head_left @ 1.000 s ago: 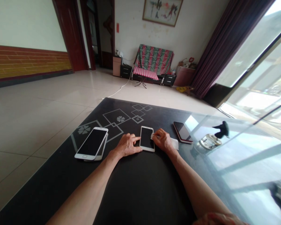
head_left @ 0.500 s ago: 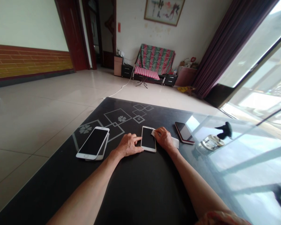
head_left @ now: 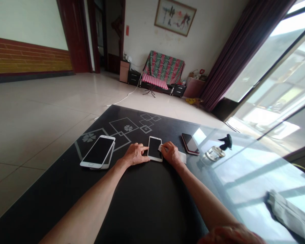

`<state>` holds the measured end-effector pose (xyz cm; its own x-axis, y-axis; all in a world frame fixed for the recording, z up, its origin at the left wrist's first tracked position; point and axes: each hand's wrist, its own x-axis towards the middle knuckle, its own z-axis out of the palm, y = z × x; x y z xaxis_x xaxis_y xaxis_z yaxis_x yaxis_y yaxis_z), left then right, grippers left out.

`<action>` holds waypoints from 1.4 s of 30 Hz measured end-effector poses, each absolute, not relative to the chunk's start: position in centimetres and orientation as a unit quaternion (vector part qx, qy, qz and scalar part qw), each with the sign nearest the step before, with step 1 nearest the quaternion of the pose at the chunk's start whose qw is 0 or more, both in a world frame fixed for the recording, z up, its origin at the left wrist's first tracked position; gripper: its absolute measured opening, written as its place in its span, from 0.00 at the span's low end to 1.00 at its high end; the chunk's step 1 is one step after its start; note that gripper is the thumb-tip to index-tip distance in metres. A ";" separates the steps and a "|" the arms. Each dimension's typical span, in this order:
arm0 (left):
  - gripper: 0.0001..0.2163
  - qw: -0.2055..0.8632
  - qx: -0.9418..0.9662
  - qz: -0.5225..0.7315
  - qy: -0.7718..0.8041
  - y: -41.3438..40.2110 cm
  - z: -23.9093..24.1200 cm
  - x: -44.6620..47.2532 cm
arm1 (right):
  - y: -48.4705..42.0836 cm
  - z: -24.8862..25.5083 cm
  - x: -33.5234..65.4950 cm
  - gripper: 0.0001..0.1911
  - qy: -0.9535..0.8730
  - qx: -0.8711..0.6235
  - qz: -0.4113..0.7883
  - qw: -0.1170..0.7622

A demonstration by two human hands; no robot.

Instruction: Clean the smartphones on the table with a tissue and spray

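A small white phone (head_left: pixel 154 148) with a dark screen lies flat on the black glass table (head_left: pixel 142 200). My left hand (head_left: pixel 135 154) rests against the phone's left edge, forefinger and thumb pressed to its side. My right hand (head_left: pixel 169 152) is closed on a white cloth (head_left: pixel 182 157) and presses one end of it on the phone's right side. The rest of the cloth trails out to the right of that hand.
Two white phones (head_left: pixel 98 157) lie stacked at the left. A dark red phone (head_left: pixel 189 143) and a small glass spray bottle (head_left: pixel 215 152) on its side lie at the right. A grey folded cloth (head_left: pixel 289 213) sits near the right edge. Tiled floor (head_left: pixel 40 115) lies beyond.
The view has swung a little, which brings the grey cloth at the right into sight. My right hand with the cloth has shifted slightly on the phone; the left hand stays put.
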<state>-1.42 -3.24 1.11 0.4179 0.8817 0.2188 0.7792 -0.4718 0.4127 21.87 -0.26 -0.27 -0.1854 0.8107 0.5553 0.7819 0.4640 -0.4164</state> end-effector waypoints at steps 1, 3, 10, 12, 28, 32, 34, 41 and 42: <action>0.25 0.124 0.833 0.206 0.498 -3.2 1.0 -1.4 | -0.7 -0.3 21.9 0.07 -0.773 -0.513 0.023 0.373; 0.25 0.123 0.834 0.209 0.496 -3.2 1.0 -1.4 | -1.5 -0.3 22.0 0.06 -0.778 -0.505 0.029 0.373; 0.24 0.123 0.834 0.215 0.494 -3.3 1.2 -1.5 | -1.6 -0.6 22.2 0.07 -0.773 -0.510 0.037 0.375; 0.23 0.123 0.833 0.217 0.494 -3.4 1.3 -1.4 | -0.6 -0.7 22.1 0.07 -0.765 -0.520 0.029 0.378; 0.24 0.136 0.828 0.220 0.497 -3.4 1.4 -1.4 | 4.0 -0.6 21.3 0.08 -0.749 -0.567 -0.038 0.341; 0.24 0.132 0.833 0.216 0.492 -3.2 1.2 -1.5 | 2.3 -0.5 21.5 0.07 -0.764 -0.552 -0.035 0.334; 0.24 0.131 0.834 0.213 0.491 -3.2 1.2 -1.5 | 1.2 -0.4 21.6 0.07 -0.771 -0.542 -0.035 0.332; 0.24 0.126 0.834 0.210 0.495 -3.3 1.3 -1.5 | -2.5 0.0 21.6 0.06 -0.784 -0.528 -0.020 0.326; 0.24 0.125 0.833 0.212 0.496 -3.3 1.2 -1.5 | -2.9 0.1 21.6 0.06 -0.786 -0.524 -0.017 0.326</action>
